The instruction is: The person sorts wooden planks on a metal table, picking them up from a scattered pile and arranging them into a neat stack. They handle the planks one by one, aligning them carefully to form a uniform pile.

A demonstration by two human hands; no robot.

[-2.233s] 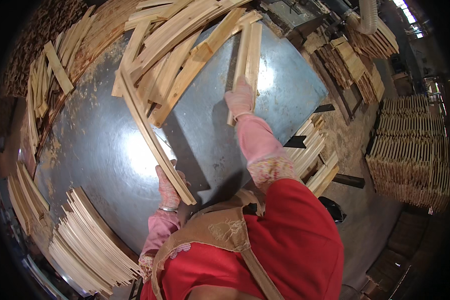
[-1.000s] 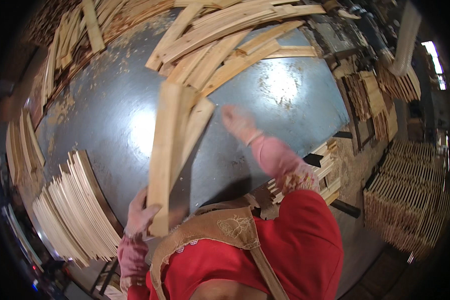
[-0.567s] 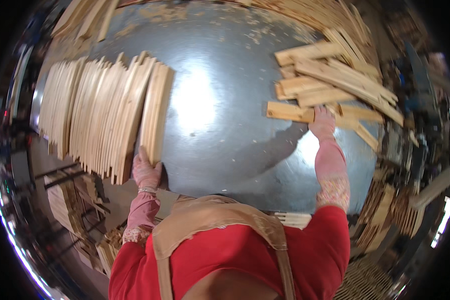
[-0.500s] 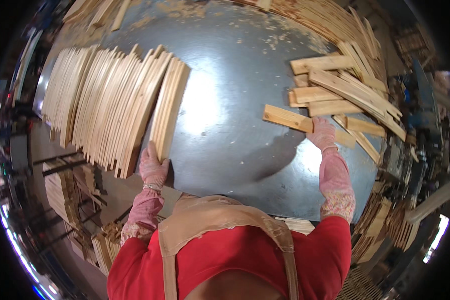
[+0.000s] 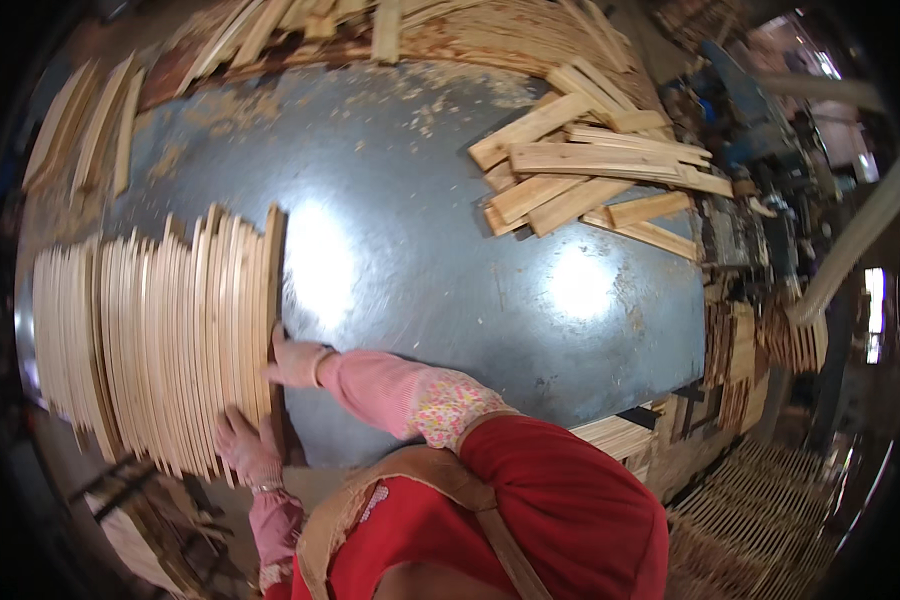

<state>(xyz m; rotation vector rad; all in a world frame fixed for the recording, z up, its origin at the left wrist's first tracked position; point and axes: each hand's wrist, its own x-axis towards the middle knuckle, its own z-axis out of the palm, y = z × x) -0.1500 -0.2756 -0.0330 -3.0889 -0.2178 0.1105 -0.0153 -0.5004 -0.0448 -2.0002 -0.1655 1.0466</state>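
Note:
A row of wooden slats [image 5: 160,340] stands on edge, packed side by side, at the left of the metal table. My left hand [image 5: 248,448], in a pale pink glove, rests over the near ends of the slats toward the row's right side, fingers spread. My right hand [image 5: 298,360], gloved too, reaches across my body and presses on the outer face of the rightmost board [image 5: 273,270]. Its visible fingers are apart; part of them is hidden against the wood. Both hands touch the row without wrapping round a single piece.
Loose short boards [image 5: 590,160] lie crisscrossed in a pile at the far right of the grey metal table [image 5: 420,230]. Sawdust and chips [image 5: 410,110] cover its far part. More planks [image 5: 90,130] lie far left. Stacked slats [image 5: 740,350] and machinery [image 5: 740,130] stand beyond the right edge.
My right hand has left the short board near the right pile and crossed to the row. The boards that leaned apart now stand against the row. My view has turned left.

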